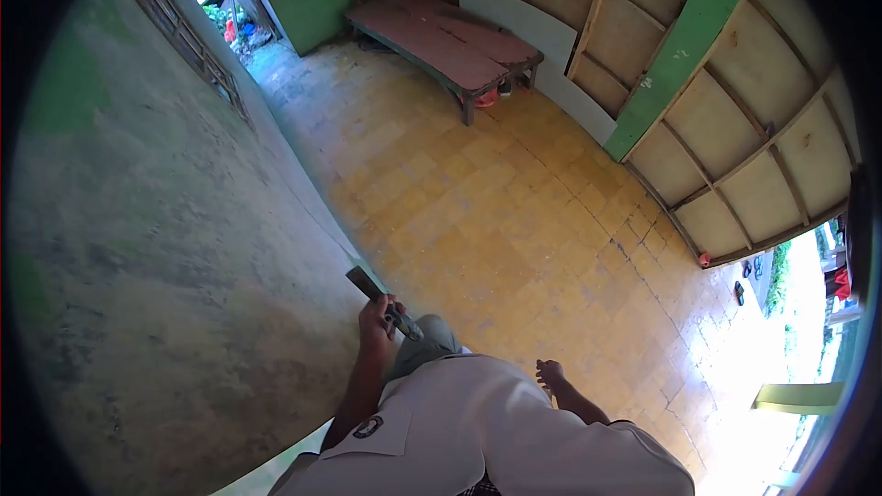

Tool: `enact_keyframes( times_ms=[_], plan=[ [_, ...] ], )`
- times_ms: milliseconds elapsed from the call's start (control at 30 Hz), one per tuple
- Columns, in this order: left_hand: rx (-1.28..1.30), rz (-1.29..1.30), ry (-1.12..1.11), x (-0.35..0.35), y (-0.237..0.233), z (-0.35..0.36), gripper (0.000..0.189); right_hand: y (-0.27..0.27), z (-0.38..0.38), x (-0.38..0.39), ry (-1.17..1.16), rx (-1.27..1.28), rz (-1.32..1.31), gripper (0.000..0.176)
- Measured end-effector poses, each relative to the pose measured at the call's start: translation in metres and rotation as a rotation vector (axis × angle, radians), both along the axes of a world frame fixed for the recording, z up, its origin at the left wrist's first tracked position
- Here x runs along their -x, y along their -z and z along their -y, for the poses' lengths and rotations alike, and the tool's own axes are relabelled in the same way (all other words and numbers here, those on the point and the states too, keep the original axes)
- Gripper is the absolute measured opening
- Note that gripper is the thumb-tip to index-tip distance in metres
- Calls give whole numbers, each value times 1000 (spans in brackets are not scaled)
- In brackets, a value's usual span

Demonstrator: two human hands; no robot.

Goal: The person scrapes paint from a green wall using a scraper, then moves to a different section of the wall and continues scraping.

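Note:
My left hand (375, 319) is closed around a dark tool (404, 322) with a flat, blade-like end (362, 281) pointing up and left. The tool is beside the grey-green plastered wall (211, 266), and its lower end is near my leg. Whether the tool touches the wall, I cannot tell. On the other side of my body, my right hand (550, 375) hangs over the tiled floor (478, 248). Its fingers are loosely bent and apart, and nothing shows in them.
A low reddish wooden platform (432, 32) stands against the far wall, with small items beneath it. Framed wooden panels (735, 129) and a green post (680, 55) line the right side. Doorways open at the upper left and lower right, with footwear (739, 293) near the right one.

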State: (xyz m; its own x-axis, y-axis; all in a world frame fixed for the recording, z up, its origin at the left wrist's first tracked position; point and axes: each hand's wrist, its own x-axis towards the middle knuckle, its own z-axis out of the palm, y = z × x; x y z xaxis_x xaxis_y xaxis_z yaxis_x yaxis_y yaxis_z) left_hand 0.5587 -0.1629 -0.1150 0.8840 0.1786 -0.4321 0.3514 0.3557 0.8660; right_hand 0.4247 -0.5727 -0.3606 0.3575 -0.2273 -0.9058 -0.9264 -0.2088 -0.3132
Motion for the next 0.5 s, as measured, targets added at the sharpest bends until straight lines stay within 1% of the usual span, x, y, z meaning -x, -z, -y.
enact_keyframes(
  times_ms=[33,100,133,167,200,267,367,400,433,467,500],
  plan=[
    [35,9,-45,-6,4,-2,28,3,-2,2,-9,17,-10,32],
    [91,13,-106,-20,16,-8,28,5,0,-3,-78,18,120,27],
    [139,-31,-197,-26,26,-12,28,35,13,6,-761,242,366,24],
    [186,-77,-292,-33,34,-17,28,33,10,-2,-1040,351,314,21],
    [205,-83,-320,-38,43,-23,28,41,15,4,-661,227,312,23],
    [230,-112,-464,-53,65,-35,27,50,49,-23,-710,256,288,23],
    [216,-91,-517,-89,102,-59,26,73,85,-94,-761,291,251,25],
    [225,-90,-548,-98,123,-64,26,85,93,-121,-777,297,240,25],
    [173,-87,-558,-106,152,-71,26,101,94,-144,-785,295,230,25],
    [108,-74,-557,-118,182,-84,25,125,83,-172,-781,283,231,26],
    [50,-138,-527,-117,219,-97,25,160,62,-210,-767,264,249,26]
  ],
)
